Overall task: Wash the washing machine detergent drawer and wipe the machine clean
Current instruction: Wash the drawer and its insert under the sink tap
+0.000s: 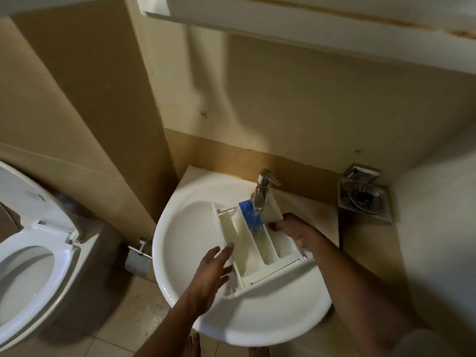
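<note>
The white detergent drawer (253,249) lies across the round white sink (185,228), its long compartments facing up and a blue insert (251,215) at its far end. Water runs from the chrome tap (262,188) onto the blue insert. My left hand (213,269) lies with straight, spread fingers against the drawer's left side near its front panel. My right hand (296,231) reaches into the right compartment, fingers curled over the drawer's right wall.
A toilet (33,243) with its lid up stands at the left. A metal paper holder (137,256) hangs on the wall by the sink. A metal soap holder (363,195) sits on the ledge at the right. A white cabinet (309,21) overhangs above.
</note>
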Tool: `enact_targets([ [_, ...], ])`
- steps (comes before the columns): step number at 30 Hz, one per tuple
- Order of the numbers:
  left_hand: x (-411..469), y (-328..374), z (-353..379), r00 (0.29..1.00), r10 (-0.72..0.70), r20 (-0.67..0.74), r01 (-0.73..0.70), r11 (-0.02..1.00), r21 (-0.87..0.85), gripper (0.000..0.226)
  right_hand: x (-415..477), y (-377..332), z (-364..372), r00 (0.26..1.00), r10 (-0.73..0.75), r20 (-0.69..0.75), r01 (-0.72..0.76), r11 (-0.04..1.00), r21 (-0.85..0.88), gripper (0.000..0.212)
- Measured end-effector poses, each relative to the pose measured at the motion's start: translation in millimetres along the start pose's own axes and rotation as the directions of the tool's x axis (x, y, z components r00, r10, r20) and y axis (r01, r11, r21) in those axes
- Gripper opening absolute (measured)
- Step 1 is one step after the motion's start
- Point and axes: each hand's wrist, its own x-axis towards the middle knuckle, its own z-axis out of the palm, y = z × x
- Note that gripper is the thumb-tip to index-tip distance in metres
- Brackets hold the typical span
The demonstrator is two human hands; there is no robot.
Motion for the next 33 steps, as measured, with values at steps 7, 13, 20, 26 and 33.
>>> enact_targets([
  [7, -4, -2, 34, 0.988, 0.147, -0.052, -0.145, 0.989, 0.031, 0.025, 2, -5, -6, 0.965, -0.143, -0.218, 0.03, 0.891, -0.453, 0.063],
  [13, -2, 0, 35, 0.982, 0.159, -0.1, -0.15, 0.984, 0.093, 0.025, 2, -10, -7, 0.979, -0.134, -0.155, 0.035, 0.856, -0.515, 0.067],
  [20, -6, -3, 35, 0.978, 0.172, -0.116, -0.161, 0.982, 0.101, 0.021, -5, -10, -8, 0.983, -0.143, -0.118, 0.059, 0.843, -0.534, 0.064],
  [26, -11, -13, 29, 0.974, 0.19, -0.119, -0.174, 0.975, 0.135, 0.021, -6, -3, -4, 0.991, -0.131, -0.013, 0.104, 0.836, -0.538, 0.065],
  [33, -22, -30, 31, 0.987, 0.116, -0.114, -0.116, 0.993, 0.012, 0.027, -4, -23, 9, 0.982, -0.181, 0.054, 0.179, 0.798, -0.576, 0.061],
])
